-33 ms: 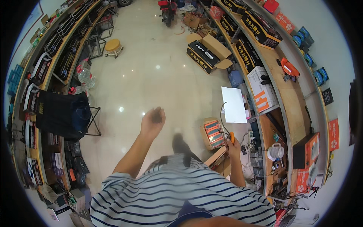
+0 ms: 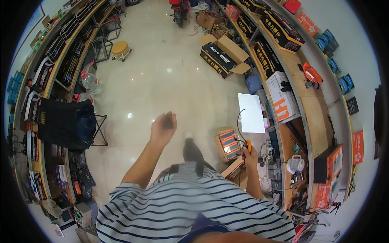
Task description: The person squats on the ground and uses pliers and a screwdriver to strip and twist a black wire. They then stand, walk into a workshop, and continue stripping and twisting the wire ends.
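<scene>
Over the floor in front of me, my left hand (image 2: 165, 124) is held out with its fingers curled in. A dark patch shows in its palm, and I cannot make out what it is. To the right, my right hand (image 2: 250, 155) grips an orange tool (image 2: 249, 145) whose kind is unclear. From the same hand a black cable (image 2: 238, 128) curves upward. Just left of this hand, an open cardboard box (image 2: 221, 147) holds several orange-and-grey packs (image 2: 229, 143). A white sheet (image 2: 250, 113) lies beyond the hand, the cable's tip overlapping its left edge.
Loaded shelves line both sides, with black boxes (image 2: 281, 30) on the right. A black bag (image 2: 67, 123) sits by the left shelf, near water bottles (image 2: 91, 83). Farther off are a yellow stool (image 2: 120, 50), an open carton (image 2: 223, 56) and a red vehicle (image 2: 179, 12).
</scene>
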Tool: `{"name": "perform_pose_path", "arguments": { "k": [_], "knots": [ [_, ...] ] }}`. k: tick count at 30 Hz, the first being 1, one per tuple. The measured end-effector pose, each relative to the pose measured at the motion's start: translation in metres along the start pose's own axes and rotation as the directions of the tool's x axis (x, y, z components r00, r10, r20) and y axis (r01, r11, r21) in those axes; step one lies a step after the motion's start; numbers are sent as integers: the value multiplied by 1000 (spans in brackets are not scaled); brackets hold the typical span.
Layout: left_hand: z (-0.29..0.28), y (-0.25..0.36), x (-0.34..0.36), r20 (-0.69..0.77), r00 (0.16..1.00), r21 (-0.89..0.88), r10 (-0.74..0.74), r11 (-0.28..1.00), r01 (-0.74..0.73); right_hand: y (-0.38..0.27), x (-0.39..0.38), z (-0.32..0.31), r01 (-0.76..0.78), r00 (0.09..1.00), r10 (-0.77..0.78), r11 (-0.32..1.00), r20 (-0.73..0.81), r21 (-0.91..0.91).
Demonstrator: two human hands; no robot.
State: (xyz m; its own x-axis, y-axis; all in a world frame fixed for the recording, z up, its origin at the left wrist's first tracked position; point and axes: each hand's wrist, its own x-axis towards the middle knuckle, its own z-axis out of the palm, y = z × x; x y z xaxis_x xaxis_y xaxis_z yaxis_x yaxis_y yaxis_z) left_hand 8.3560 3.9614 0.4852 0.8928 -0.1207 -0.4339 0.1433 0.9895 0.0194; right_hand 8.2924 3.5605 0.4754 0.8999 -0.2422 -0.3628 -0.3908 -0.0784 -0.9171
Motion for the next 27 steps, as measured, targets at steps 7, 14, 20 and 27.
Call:
{"name": "perform_pose_path", "arguments": {
  "k": [7,14,20,27],
  "knots": [
    [60,63,155,-102,992,-17,69,997,-71,-122,251,110,102,992,-94,991,87,-82],
    [80,168,292,-325,914,-7,243,966,-260,-264,464,253,280,943,-292,955,161,96],
    [154,237,482,-311,942,-23,126,990,-140,-323,593,312,250,962,-247,968,117,-6],
    [333,278,719,-51,995,102,-84,991,89,-364,722,335,129,985,-131,991,-109,-31]
  ]
}}
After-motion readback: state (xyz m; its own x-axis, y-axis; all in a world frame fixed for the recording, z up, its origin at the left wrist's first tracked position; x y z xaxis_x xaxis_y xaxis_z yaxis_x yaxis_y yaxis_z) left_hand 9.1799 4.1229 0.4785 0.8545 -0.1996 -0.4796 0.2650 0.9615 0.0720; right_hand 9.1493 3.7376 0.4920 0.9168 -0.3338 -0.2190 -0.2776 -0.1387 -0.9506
